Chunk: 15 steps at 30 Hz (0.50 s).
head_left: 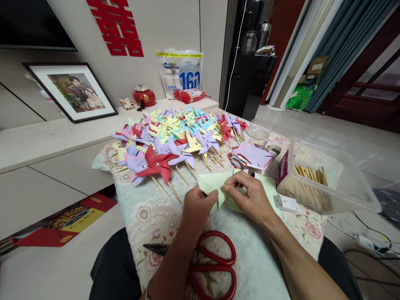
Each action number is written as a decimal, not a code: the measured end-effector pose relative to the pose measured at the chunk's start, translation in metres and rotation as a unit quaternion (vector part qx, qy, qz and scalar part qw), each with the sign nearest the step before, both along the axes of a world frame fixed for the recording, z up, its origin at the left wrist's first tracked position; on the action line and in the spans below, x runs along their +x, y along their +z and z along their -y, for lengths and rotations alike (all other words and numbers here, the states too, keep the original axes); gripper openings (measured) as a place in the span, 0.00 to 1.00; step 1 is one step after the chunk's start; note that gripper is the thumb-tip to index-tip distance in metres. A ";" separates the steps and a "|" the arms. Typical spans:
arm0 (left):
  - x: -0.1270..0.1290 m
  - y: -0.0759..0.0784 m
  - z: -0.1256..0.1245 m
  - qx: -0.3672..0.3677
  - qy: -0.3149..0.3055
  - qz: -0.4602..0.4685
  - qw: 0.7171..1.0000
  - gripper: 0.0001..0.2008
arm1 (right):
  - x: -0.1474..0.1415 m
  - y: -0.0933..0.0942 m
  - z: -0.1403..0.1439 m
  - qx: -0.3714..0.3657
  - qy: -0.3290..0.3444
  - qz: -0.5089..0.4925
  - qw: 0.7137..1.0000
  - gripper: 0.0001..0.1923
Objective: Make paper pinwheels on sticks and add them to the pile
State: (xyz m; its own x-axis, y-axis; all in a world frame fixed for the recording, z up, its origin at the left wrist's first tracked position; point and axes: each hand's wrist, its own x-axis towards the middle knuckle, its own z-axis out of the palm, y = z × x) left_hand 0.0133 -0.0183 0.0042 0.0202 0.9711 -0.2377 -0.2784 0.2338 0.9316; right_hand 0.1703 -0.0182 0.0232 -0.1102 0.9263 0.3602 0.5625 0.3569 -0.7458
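Observation:
My left hand (200, 204) is closed on a pale green sheet of paper (210, 181), its thumb pressing the lower part. My right hand (248, 196) pinches the same paper at its right side; the fingertips partly hide that spot. The paper is bent up between both hands. Beneath my right hand lies more pale green paper (271, 189). Red-handled scissors (215, 266) lie on the tablecloth under my left forearm, which covers part of the blades. Several finished paper pinwheels (158, 164) on wooden sticks spread over the table beyond my left hand.
Right of my hands stand a small white box (286, 203) and a clear plastic tub (340, 187) holding wooden sticks (312, 177). A stack of coloured paper (253, 155) lies behind my right hand. A white cabinet (46, 137) with a framed photo (103, 109) borders the table's far left.

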 end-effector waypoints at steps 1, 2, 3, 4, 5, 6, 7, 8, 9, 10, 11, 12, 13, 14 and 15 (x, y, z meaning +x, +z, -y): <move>-0.001 0.000 0.000 -0.009 -0.010 -0.002 1.000 0.14 | 0.003 0.000 -0.001 0.007 -0.024 -0.032 0.999 0.05; -0.003 0.000 0.000 -0.017 -0.024 -0.003 1.000 0.14 | 0.007 0.000 -0.002 0.013 -0.048 -0.065 0.997 0.05; -0.004 0.000 0.000 -0.024 -0.042 -0.003 0.999 0.14 | 0.010 -0.001 -0.004 0.012 -0.064 -0.098 0.993 0.08; -0.006 0.000 0.000 -0.026 -0.061 0.001 0.998 0.14 | 0.014 -0.001 -0.006 0.003 -0.069 -0.131 0.989 0.12; -0.008 0.001 0.000 -0.025 -0.081 0.007 0.996 0.14 | 0.017 -0.002 -0.008 -0.013 -0.062 -0.164 0.984 0.16; -0.010 0.003 0.001 -0.022 -0.103 0.011 0.994 0.14 | 0.020 -0.002 -0.009 -0.033 -0.045 -0.195 0.979 0.19; -0.012 0.005 0.001 -0.019 -0.125 0.011 0.992 0.14 | 0.021 -0.002 -0.010 -0.055 -0.019 -0.223 0.973 0.23; -0.015 0.007 0.000 -0.018 -0.146 0.002 0.989 0.13 | 0.023 -0.002 -0.011 -0.080 0.008 -0.247 0.966 0.25; -0.018 0.011 -0.001 -0.019 -0.165 -0.013 0.986 0.13 | 0.023 -0.001 -0.011 -0.106 0.036 -0.264 0.958 0.28; -0.020 0.015 -0.002 -0.021 -0.182 -0.032 0.982 0.12 | 0.023 -0.001 -0.011 -0.132 0.064 -0.277 0.950 0.30; -0.023 0.019 -0.004 -0.023 -0.197 -0.054 0.979 0.11 | 0.023 0.001 -0.010 -0.159 0.090 -0.287 0.941 0.32; -0.026 0.023 -0.006 -0.021 -0.210 -0.076 0.975 0.10 | 0.022 0.002 -0.008 -0.186 0.114 -0.292 0.931 0.34; -0.028 0.028 -0.008 -0.019 -0.226 -0.098 0.969 0.09 | 0.021 0.004 -0.007 -0.211 0.133 -0.295 0.922 0.36; -0.029 0.032 -0.011 -0.013 -0.242 -0.118 0.963 0.08 | 0.020 0.005 -0.005 -0.232 0.148 -0.296 0.915 0.38; -0.030 0.035 -0.013 -0.007 -0.260 -0.137 0.956 0.07 | 0.019 0.007 -0.003 -0.248 0.157 -0.293 0.910 0.40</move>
